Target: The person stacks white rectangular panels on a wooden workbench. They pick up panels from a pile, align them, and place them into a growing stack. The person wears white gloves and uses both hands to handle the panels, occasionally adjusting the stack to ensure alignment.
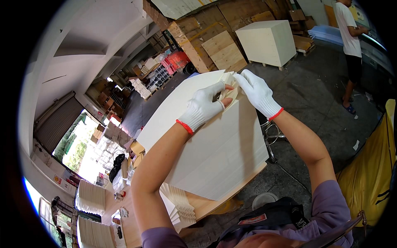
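Note:
A big stack of cream-white sheets (219, 153) rises in front of me on a wooden table. Both my hands wear white knit gloves with red cuffs, and both are at the stack's far top corner. My left hand (205, 103), its thumb and one fingertip bare, is closed around the edges of some raised cream sheets (231, 95). Beside it, my right hand (257, 93) has its fingers bent down and pressed together on the same corner. Its fingertips are partly hidden behind the sheet edges.
Fanned cream sheets (180, 204) lie by my left arm on the wooden table (130, 206), with more stacks (90, 197) further left. A yellow cover (370, 165) is at right. Beyond are a pale block on a pallet (266, 43) and a standing person (349, 41).

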Available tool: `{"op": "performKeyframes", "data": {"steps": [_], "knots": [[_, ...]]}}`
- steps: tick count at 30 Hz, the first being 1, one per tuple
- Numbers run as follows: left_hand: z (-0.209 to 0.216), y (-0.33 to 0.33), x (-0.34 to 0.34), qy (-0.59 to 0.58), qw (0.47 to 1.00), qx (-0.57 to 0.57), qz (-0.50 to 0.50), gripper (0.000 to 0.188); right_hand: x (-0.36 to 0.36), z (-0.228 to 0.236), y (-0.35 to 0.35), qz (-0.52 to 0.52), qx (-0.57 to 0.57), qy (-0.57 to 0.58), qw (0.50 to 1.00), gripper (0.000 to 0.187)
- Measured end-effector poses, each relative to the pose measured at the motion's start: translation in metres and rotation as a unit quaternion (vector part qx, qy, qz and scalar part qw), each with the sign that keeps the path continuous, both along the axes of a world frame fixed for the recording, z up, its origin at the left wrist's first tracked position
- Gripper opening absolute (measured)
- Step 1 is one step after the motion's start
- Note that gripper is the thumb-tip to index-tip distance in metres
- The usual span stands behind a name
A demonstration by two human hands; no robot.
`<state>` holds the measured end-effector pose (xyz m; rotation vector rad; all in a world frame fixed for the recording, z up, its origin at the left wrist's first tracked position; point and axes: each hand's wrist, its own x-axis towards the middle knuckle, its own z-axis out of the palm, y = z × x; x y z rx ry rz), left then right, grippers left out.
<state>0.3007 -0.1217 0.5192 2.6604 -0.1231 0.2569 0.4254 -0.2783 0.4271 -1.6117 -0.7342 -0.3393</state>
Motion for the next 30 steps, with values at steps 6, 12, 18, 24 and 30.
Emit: {"op": "performKeyframes", "data": {"steps": [6,12,18,24,30], "knots": [[-0.009,-0.004,-0.004,-0.114,0.975,0.186,-0.041,0.051,0.003,0.0,-0.002,0.005,-0.007,-0.012,1.0,0.055],[-0.011,-0.005,-0.01,-0.132,0.973,0.191,0.012,0.06,0.007,0.01,-0.02,0.007,0.086,0.003,0.996,0.049],[-0.019,0.0,-0.009,-0.204,0.963,0.174,0.021,0.06,-0.025,0.043,-0.024,0.242,0.366,0.453,0.776,0.026],[0.017,-0.014,-0.037,-0.173,0.978,0.112,0.021,0.055,-0.066,0.058,0.012,0.4,0.263,0.453,0.752,0.034],[0.026,-0.003,-0.115,-0.357,0.895,0.218,-0.153,0.036,-0.052,0.036,0.041,0.444,0.153,0.412,0.781,0.04]]}}
